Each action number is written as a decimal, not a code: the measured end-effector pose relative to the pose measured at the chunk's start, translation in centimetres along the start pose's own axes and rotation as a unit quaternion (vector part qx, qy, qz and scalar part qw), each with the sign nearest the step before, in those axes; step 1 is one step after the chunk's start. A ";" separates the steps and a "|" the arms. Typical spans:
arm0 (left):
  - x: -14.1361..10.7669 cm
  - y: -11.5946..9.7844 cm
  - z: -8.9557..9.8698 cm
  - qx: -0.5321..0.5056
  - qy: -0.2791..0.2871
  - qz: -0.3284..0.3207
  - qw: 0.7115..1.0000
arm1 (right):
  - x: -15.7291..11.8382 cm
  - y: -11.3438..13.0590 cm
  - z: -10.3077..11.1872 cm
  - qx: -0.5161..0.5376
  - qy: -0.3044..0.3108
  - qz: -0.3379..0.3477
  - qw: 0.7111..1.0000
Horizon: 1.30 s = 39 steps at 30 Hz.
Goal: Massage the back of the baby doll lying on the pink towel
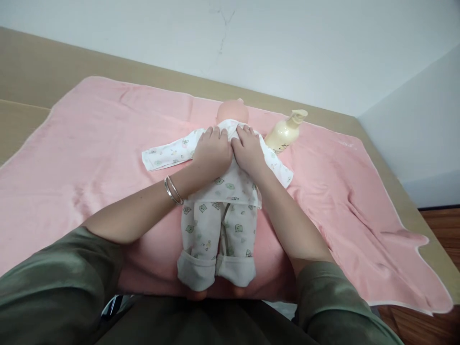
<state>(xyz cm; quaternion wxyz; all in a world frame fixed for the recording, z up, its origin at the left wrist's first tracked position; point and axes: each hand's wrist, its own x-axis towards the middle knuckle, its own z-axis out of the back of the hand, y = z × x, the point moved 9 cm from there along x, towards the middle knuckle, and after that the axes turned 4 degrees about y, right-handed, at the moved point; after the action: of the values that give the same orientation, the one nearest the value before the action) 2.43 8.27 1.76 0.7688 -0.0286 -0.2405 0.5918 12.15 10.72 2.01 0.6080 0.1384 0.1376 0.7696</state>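
A baby doll [233, 111] lies with its head away from me, wearing a white patterned shirt [233, 186] and matching trousers [205, 230] with rolled cuffs. Both my hands are on the upper part of the shirt, just below the doll's head. My left hand [214, 152] has its fingers bent and close together on the fabric. Beside it, my right hand [248, 151] has bent fingers and its thumb at the middle of the shirt, closed on the cloth. The fingertips are partly hidden. The shirt's sleeves spread out to both sides.
A pink blanket [108, 143] with folds covers much of the wooden table [39, 62] under the doll. To the right of the doll's head, a cream pump bottle [283, 134] stands tilted in view. A white wall [305, 52] rises behind the table.
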 end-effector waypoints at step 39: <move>2.2 3.9 -0.6 -0.132 -0.011 0.054 0.990 | -1.3 1.6 -0.4 -0.023 -0.079 0.038 0.996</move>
<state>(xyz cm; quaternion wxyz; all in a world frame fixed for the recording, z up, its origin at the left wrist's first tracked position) -0.36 11.61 0.69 0.7228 -0.1357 -0.3231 0.5956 10.87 9.08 2.22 0.5905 0.1899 0.0662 0.7816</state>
